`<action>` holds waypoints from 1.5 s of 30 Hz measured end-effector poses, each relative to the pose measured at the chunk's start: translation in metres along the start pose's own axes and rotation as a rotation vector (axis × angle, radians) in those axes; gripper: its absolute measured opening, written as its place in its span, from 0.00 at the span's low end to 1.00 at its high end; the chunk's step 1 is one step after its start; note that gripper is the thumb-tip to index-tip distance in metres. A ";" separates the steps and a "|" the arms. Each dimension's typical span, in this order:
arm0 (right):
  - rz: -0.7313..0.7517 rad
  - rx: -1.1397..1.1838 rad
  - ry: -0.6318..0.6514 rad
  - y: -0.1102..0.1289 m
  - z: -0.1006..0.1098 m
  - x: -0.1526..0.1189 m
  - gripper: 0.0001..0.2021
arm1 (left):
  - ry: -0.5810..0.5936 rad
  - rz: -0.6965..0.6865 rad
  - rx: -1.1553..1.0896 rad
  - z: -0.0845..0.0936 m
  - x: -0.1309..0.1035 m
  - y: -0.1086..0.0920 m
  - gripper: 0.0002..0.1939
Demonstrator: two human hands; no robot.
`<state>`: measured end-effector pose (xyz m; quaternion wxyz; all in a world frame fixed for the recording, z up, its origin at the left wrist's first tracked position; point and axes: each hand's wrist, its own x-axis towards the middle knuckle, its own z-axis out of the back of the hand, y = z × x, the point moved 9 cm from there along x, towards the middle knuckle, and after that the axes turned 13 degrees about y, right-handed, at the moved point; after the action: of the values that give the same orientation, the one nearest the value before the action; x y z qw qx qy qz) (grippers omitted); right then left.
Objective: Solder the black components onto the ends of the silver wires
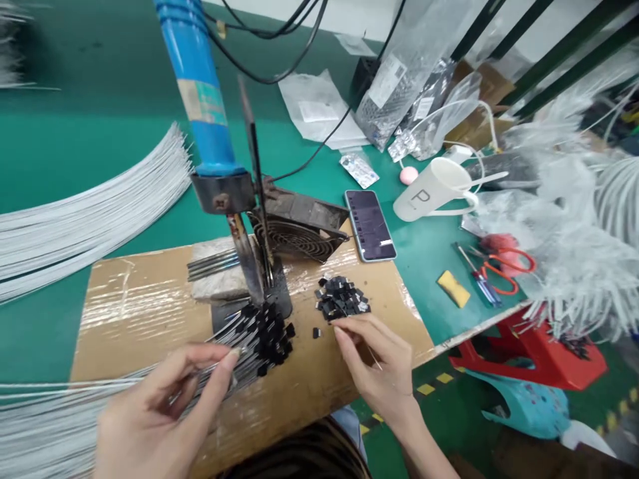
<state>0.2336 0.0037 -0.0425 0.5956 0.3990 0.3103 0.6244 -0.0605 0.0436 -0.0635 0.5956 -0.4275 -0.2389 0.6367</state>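
Note:
My left hand (170, 399) pinches the end of a white cable (100, 384) between thumb and fingertips, left of a bundle of black connectors (272, 336) fixed on cable ends. My right hand (377, 359) is closed on a thin wire-like piece (373, 357), its fingertips just below a pile of loose black connectors (342, 298). One single black connector (317, 332) lies left of those fingertips. The blue soldering iron (202, 100) hangs in a stand above the bundle, its tip pointing down at the connectors.
Behind the cardboard (124, 313) stand a small fan (299, 226) and a phone (370, 226). Further right are a white mug (434, 189), a yellow sponge (453, 289), scissors (504, 269) and plastic bags. White cables (100, 213) lie at left.

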 end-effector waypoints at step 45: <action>-0.264 0.842 0.165 0.022 -0.082 0.012 0.05 | 0.262 0.038 -0.398 -0.025 0.003 -0.044 0.04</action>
<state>0.1522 0.0202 -0.0625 0.4292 0.5125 0.6320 0.3921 -0.0151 0.0487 -0.0419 0.5135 -0.6198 -0.2721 0.5274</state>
